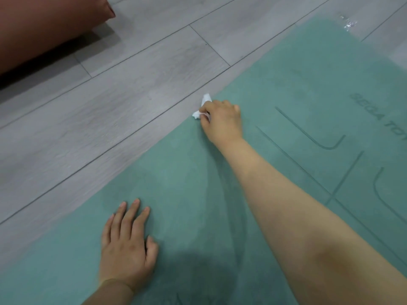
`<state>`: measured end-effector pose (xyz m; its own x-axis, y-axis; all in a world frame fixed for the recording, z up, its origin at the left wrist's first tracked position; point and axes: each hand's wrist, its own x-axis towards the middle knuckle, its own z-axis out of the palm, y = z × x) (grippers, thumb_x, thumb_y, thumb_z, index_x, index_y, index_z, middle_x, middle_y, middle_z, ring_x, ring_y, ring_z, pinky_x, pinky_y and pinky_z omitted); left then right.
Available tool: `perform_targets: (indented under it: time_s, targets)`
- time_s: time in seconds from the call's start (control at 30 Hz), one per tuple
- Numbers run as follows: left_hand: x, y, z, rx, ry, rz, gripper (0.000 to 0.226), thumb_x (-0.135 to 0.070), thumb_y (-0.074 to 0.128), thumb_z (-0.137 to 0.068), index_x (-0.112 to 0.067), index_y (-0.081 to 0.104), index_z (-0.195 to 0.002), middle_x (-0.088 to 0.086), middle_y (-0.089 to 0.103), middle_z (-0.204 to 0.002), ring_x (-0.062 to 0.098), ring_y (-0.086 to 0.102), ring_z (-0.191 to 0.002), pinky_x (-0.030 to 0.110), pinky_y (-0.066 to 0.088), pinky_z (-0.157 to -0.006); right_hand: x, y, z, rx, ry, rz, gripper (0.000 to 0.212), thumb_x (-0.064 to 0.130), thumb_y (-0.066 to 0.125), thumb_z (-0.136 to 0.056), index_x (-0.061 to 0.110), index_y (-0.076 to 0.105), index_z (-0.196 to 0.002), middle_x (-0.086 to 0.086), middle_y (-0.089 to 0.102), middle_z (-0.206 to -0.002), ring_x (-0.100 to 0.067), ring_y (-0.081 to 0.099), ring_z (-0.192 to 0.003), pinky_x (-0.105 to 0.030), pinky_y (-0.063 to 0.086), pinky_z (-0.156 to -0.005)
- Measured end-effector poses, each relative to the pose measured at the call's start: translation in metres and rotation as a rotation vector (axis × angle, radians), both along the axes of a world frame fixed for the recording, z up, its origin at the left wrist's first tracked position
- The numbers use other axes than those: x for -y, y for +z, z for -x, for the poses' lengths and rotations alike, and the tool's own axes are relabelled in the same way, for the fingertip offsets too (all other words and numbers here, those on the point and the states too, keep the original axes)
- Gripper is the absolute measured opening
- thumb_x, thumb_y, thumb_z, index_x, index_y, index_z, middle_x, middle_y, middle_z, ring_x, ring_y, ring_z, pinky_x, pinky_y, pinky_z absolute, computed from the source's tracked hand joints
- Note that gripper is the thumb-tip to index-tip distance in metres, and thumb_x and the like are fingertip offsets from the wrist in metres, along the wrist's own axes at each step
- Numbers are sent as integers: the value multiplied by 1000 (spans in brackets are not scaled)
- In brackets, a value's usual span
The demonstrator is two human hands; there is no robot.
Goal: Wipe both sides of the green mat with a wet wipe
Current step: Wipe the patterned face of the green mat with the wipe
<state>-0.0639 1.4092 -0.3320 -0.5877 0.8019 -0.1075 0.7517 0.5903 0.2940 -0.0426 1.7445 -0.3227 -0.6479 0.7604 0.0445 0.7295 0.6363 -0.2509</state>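
Note:
The green mat [176,177] lies flat on the floor and fills the lower right of the head view, its printed lines and lettering facing up. My right hand [222,123] reaches across to the mat's left edge and grips a crumpled white wet wipe [201,107], which sticks out past my fingers at the edge. My left hand [126,243] rests flat on the mat near me, fingers straight and spread. Darker damp streaks run along the mat under my right forearm.
Grey wood-plank floor [99,102] runs along the mat's left side. A reddish-brown cushion or piece of furniture [44,27] stands at the top left. A crinkled clear wrapper [348,24] lies at the mat's far corner.

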Motion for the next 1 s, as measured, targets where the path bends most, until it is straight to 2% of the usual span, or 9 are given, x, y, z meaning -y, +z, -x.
perform_targets:
  time_s: [0.1,0.23,0.33,0.4,0.5,0.63,0.73,0.9,1.0]
  targets:
    - [2,-1,1,10,2,11,64,-34,41,-73,-7,58,-129,16,51,-144,35,36,-137,37,7,-121,13,0,-68,6,-146,-15,11,26,55,-83,17,57,-77,-5,63,-81,-31,54,-81,-33,21,-68]
    - [2,-4,-1,18,9,11,64,-34,41,-74,-6,59,-128,16,50,-144,35,35,-138,39,8,-121,61,2,-222,-12,-434,8,21,30,44,-73,14,39,-61,-7,47,-57,-34,49,-59,-32,24,-60]
    - [2,-5,0,9,6,9,63,-33,40,-74,-7,58,-128,16,50,-144,35,36,-138,39,9,-121,93,14,-290,48,-602,69,22,32,41,-72,15,39,-57,0,44,-56,-33,48,-58,-33,26,-65]
    - [1,-4,0,9,12,-1,63,-33,40,-74,-7,57,-128,16,50,-144,35,35,-138,39,8,-122,91,12,-285,48,-596,71,19,28,49,-76,16,52,-62,-1,54,-62,-33,53,-64,-34,29,-69]
    - [1,-4,-1,8,18,-25,63,-32,41,-74,-6,59,-128,15,51,-144,35,37,-137,37,8,-123,56,2,-207,-70,-400,16,14,29,60,-83,19,64,-74,-4,63,-71,-32,58,-71,-32,30,-65]
    - [1,-5,0,6,7,-33,63,-32,41,-73,-8,58,-128,14,51,-143,34,37,-137,37,8,-122,-1,-7,-57,-167,-205,38,15,28,62,-87,18,64,-76,-5,65,-78,-31,58,-80,-35,33,-67]
    - [1,-4,0,3,6,-21,63,-32,41,-72,-9,58,-129,14,51,-144,34,37,-137,38,9,-121,-18,-6,-9,-94,-90,96,14,26,56,-90,16,64,-84,-6,66,-88,-30,57,-89,-34,32,-72]
    - [2,-6,1,10,5,-12,64,-32,41,-72,-7,59,-128,14,51,-144,35,37,-137,41,12,-120,6,-13,-120,-142,-246,45,19,30,56,-88,17,55,-74,-2,59,-71,-32,56,-72,-36,36,-65]
    - [2,-7,1,8,9,-35,63,-32,41,-72,-8,58,-127,15,52,-143,35,38,-136,40,10,-121,46,-5,-225,-25,-484,53,26,36,44,-86,17,48,-68,-2,53,-66,-33,53,-68,-35,29,-66]
